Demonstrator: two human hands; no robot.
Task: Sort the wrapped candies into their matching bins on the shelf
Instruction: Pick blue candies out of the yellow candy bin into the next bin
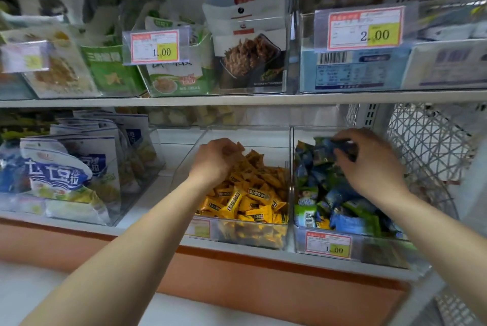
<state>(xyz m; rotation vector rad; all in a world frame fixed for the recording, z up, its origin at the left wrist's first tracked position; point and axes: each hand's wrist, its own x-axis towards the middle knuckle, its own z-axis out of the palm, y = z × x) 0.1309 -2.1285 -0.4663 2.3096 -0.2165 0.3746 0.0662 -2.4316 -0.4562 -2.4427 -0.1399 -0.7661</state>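
Grips yellow-wrapped candies (239, 149) in left hand (214, 160) over yellow bin (237, 237); pinches blue-wrapped candy (342, 146) in right hand (371, 166) above blue-and-green bin (382, 251), apparently matching wrappers to bins.

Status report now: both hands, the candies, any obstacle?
Left hand grips yellow candies over yellow bin. Right hand pinches blue candy over blue-green bin. Nothing blocks either bin.

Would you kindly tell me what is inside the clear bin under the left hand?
The clear bin holds yellow wrapped candies, piled high at the back. The left hand grips a few on top and covers those beneath it; the bin's floor is buried, so unseen.
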